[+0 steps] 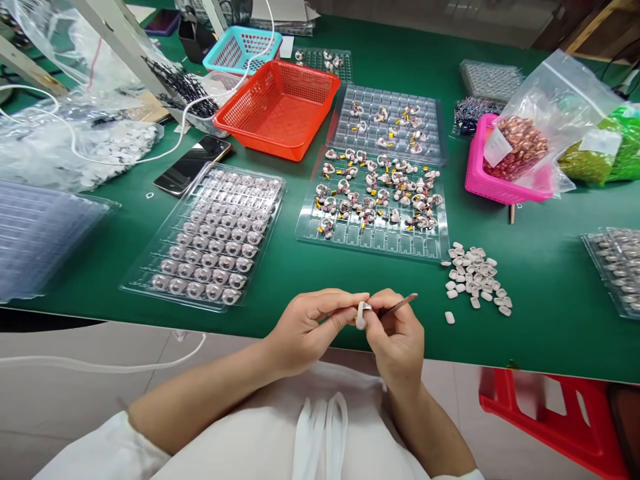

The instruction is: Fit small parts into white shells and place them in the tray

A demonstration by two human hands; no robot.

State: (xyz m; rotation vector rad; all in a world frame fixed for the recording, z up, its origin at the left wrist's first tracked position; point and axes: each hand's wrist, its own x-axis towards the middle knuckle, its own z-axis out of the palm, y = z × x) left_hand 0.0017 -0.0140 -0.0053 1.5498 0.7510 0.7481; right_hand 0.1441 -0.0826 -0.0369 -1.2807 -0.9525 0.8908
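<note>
At the table's front edge, my left hand (310, 330) pinches a small white curved plastic part (361, 315) between thumb and fingers. It looks like an earbud housing. My right hand (397, 337) meets it from the other side, its fingers closed and touching the part. A thin brown stick-like tool (403, 304) pokes out of the right hand, pointing up to the right. Its other end is hidden by the fingers. Right of my hands lies a loose pile of small white caps (473, 273). Beyond them, a clear tray (310, 230) carries similar white parts with yellow tabs and wires.
A filled clear tray (133, 283) lies left, beside a phone (167, 177). Behind stand a red basket (260, 137), a blue basket (215, 59) and a pink basket (477, 173) holding a bag of copper-coloured pieces. A red stool (550, 400) is below right.
</note>
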